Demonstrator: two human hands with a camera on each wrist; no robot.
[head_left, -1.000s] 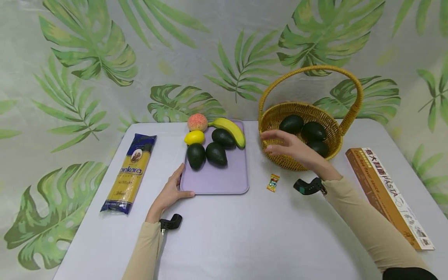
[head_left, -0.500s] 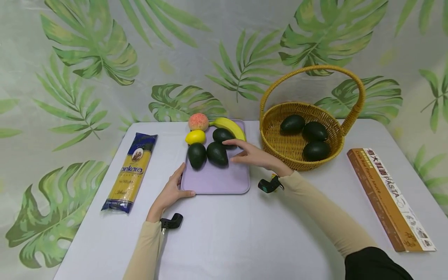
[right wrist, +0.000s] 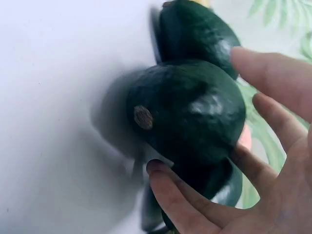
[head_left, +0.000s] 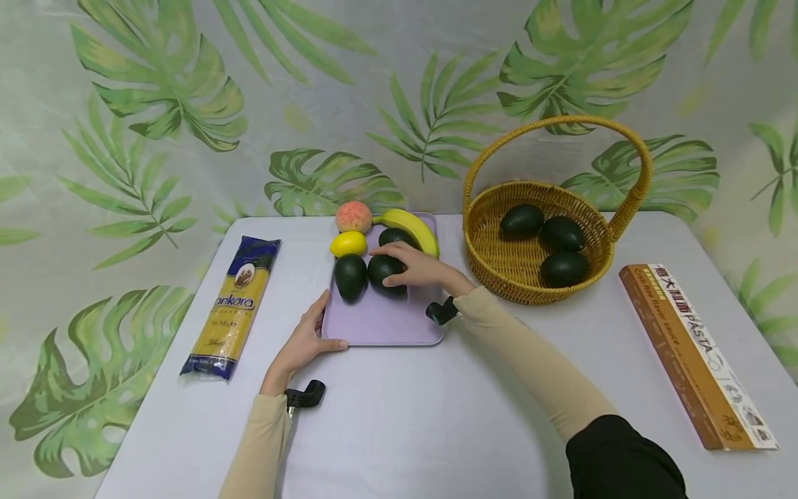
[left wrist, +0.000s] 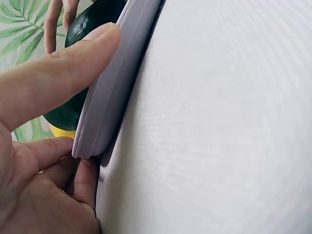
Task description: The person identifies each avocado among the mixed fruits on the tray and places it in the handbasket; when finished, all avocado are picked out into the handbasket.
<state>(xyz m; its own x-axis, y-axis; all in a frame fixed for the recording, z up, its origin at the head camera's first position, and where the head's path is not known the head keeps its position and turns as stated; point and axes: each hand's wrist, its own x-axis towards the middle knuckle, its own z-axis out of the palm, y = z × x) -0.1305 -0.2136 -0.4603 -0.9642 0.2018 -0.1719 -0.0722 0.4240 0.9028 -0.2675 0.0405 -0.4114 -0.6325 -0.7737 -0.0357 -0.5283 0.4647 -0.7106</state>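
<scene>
Your right hand (head_left: 416, 269) has moved to frame centre, fingers spread loosely around avocado (right wrist: 187, 105); left hand (head_left: 300, 346) grips tray (head_left: 383, 324). Three avocados (head_left: 564, 269) lie in basket (head_left: 495, 278), upper right; three remain on tray.

I can see a plump, dark-green avocado (right wrist: 185, 107) lying on a lilac tray (head_left: 380, 322), the right hand (head_left: 424, 269) curved about it; the left hand (head_left: 304, 343) grips the tray's corner.

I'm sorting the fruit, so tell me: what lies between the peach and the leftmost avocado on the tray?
The yellow lemon lies between the peach and the leftmost avocado, as the head view shows.
</scene>
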